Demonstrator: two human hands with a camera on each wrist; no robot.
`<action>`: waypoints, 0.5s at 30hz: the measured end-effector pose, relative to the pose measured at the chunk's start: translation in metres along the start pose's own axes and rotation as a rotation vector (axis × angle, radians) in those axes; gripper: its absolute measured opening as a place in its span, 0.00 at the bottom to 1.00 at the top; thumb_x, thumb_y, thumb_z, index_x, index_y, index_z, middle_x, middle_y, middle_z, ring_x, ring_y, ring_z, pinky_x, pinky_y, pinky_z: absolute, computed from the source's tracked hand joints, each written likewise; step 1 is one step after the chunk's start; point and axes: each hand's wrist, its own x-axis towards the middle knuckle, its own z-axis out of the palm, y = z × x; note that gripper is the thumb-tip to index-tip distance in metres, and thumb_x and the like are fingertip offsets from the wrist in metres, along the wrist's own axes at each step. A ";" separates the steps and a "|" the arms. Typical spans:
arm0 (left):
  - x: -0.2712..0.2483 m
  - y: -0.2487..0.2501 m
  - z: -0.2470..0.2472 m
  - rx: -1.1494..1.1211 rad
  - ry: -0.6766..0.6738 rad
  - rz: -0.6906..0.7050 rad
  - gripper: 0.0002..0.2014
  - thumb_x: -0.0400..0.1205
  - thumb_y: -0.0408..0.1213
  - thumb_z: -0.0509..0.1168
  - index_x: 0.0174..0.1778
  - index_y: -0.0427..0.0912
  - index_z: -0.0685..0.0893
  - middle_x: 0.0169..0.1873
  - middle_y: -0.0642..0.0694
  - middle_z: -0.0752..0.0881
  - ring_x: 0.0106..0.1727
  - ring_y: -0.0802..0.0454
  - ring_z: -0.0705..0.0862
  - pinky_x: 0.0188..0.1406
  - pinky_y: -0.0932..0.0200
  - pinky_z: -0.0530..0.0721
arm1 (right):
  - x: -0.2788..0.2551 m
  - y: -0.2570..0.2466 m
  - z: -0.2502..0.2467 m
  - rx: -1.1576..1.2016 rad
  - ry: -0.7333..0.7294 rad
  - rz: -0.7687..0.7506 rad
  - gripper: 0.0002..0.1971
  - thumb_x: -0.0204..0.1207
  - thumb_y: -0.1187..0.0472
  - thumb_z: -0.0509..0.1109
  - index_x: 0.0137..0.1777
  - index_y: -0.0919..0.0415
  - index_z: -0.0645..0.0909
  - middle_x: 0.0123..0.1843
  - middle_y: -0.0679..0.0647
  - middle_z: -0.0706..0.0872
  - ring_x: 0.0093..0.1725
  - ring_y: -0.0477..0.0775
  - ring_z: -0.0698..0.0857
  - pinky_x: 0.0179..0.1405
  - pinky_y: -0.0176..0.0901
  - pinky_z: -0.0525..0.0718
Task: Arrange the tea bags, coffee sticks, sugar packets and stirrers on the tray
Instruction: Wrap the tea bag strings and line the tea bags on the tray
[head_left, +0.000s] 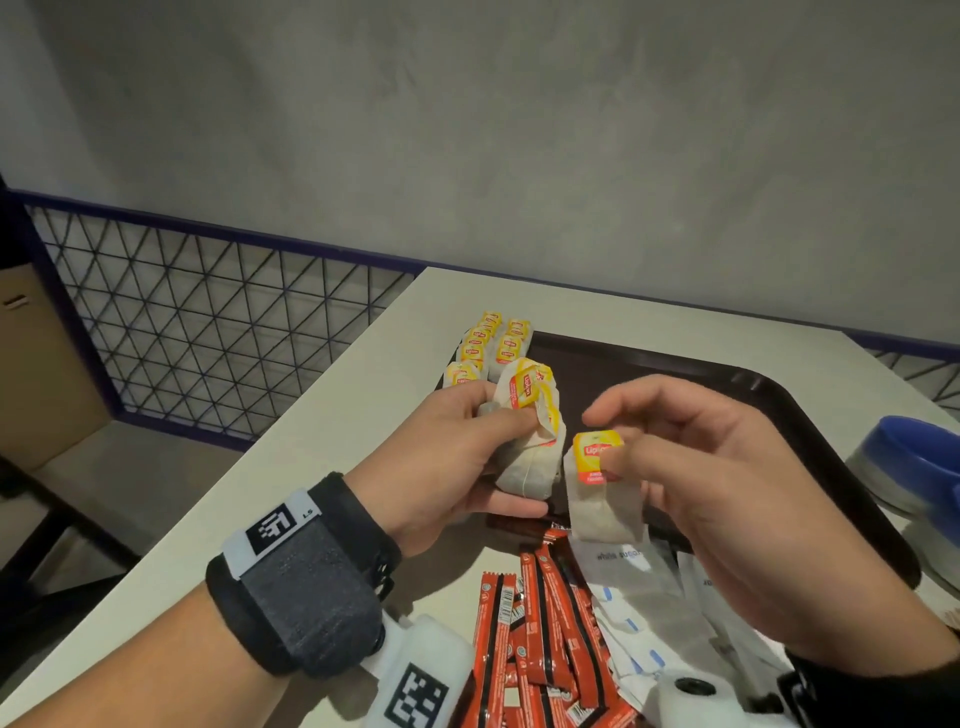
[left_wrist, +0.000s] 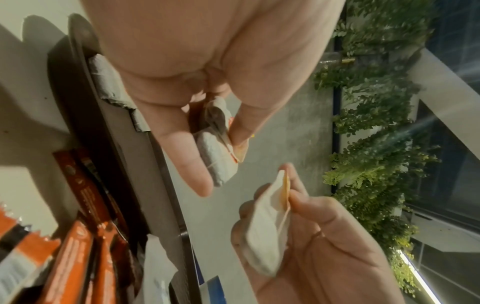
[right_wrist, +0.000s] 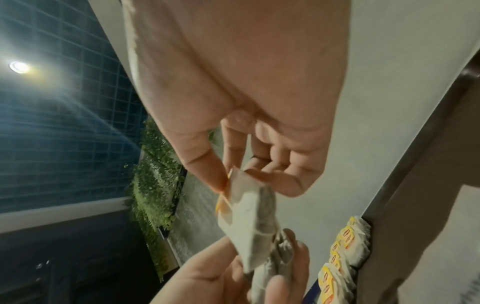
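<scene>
Tea-bag step in hand. Bunch (head_left: 524, 441) clasped in left hand (head_left: 457, 457); single bag (head_left: 597, 483) pinched by tag in right hand (head_left: 727, 499). Next: bag to be laid beside row (head_left: 488, 343) at tray (head_left: 675, 374) upper left.

Pale bench (head_left: 363, 395) runs off toward a grey plaster wall (head_left: 519, 130), and there's a dark-framed wire mesh panel (head_left: 208, 317) along the bench's left edge. Behind the mesh at far left, a brown cardboard box (head_left: 36, 364). Over on the right edge of the bench, a blue and white rounded object (head_left: 914, 467), blurred. The wrist views catch leafy green plants (left_wrist: 376, 144) on a wall, and a bright round lamp (right_wrist: 18, 67) flaring against dark gridded glass
</scene>
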 end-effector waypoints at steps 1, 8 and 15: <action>0.000 -0.001 0.000 0.015 -0.004 0.011 0.10 0.87 0.35 0.67 0.63 0.38 0.82 0.48 0.43 0.92 0.45 0.46 0.94 0.35 0.50 0.94 | -0.001 -0.001 0.002 -0.027 -0.046 -0.023 0.18 0.73 0.76 0.71 0.49 0.51 0.92 0.44 0.69 0.86 0.42 0.61 0.85 0.44 0.54 0.84; 0.000 -0.002 0.001 0.025 -0.039 0.039 0.08 0.87 0.33 0.65 0.60 0.38 0.83 0.43 0.42 0.91 0.40 0.48 0.92 0.34 0.53 0.91 | 0.002 0.011 0.010 -0.122 -0.098 0.026 0.22 0.79 0.72 0.71 0.54 0.42 0.93 0.53 0.68 0.88 0.52 0.68 0.87 0.50 0.49 0.89; 0.000 0.000 0.000 -0.097 -0.117 0.026 0.12 0.81 0.34 0.66 0.59 0.36 0.84 0.50 0.35 0.86 0.47 0.42 0.90 0.43 0.45 0.93 | 0.003 0.013 0.011 -0.055 -0.040 0.042 0.17 0.79 0.70 0.73 0.55 0.46 0.93 0.49 0.67 0.88 0.41 0.51 0.86 0.39 0.38 0.85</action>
